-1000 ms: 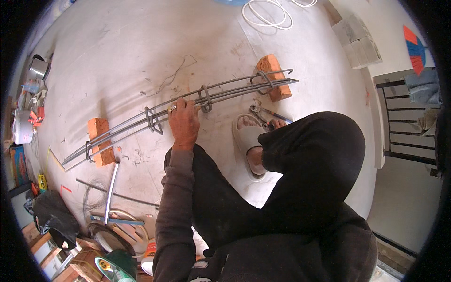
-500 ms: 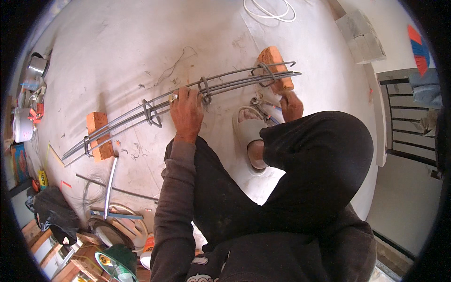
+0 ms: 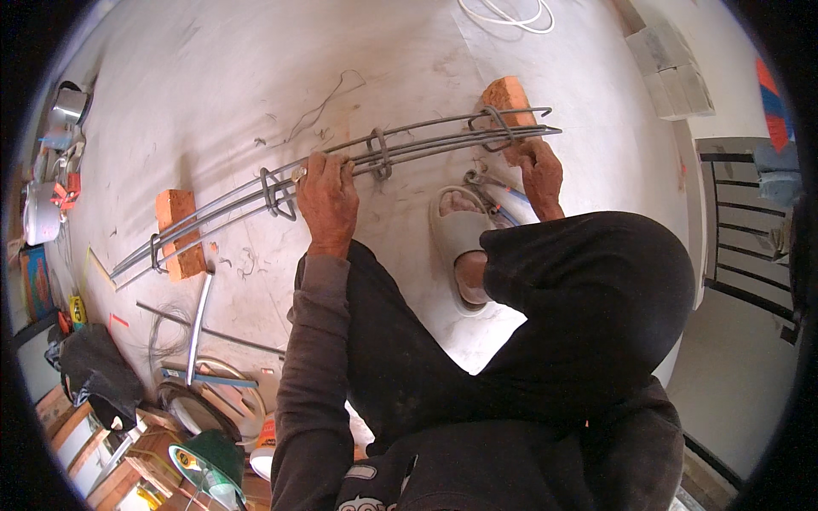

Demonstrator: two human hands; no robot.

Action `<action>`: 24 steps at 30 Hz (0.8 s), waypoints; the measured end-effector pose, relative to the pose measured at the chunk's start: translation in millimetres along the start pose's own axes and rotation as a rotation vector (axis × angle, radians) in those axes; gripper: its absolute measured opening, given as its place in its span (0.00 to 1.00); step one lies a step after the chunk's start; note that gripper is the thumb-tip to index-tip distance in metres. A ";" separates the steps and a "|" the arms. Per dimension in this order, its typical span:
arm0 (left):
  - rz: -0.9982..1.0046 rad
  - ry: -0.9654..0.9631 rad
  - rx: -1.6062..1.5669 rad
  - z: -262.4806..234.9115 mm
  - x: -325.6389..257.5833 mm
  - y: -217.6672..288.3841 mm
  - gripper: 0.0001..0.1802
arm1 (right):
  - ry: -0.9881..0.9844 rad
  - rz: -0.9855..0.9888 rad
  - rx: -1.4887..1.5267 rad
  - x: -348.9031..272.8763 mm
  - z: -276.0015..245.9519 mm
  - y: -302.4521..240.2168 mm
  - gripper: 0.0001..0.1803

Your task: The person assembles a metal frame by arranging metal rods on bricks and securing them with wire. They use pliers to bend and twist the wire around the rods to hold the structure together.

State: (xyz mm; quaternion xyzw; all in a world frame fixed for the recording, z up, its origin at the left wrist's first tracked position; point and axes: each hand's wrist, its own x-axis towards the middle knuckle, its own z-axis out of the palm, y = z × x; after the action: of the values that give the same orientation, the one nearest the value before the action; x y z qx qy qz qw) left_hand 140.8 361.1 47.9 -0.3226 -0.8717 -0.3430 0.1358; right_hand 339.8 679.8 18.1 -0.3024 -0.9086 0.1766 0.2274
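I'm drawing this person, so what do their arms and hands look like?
The left hand wears a chunky ring; the left sleeve is dark greyish brown. The right hand has no glove; black trousers hide most of the right sleeve.

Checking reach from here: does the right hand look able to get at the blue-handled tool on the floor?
Probably yes: the right hand is close to the blue-handled tool, and nothing visible lies between them, though it is at the orange brick.
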 end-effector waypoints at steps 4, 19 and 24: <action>0.007 -0.051 0.008 -1.5 -0.7 2.6 0.06 | 0.006 0.042 0.022 0.5 5.0 10.1 0.15; 0.004 -0.017 -0.252 3.5 21.7 39.3 0.07 | -0.030 -0.014 0.008 -32.8 14.1 17.7 0.07; -0.265 -0.039 -0.027 8.5 55.7 -42.8 0.10 | -0.114 -0.084 0.028 -67.2 6.9 17.2 0.05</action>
State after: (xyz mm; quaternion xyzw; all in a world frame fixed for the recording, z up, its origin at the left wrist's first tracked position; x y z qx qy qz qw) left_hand 70.6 369.3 45.4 -0.2129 -0.9045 -0.3632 0.0682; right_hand 392.3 649.2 -16.1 -0.2501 -0.9294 0.1967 0.1868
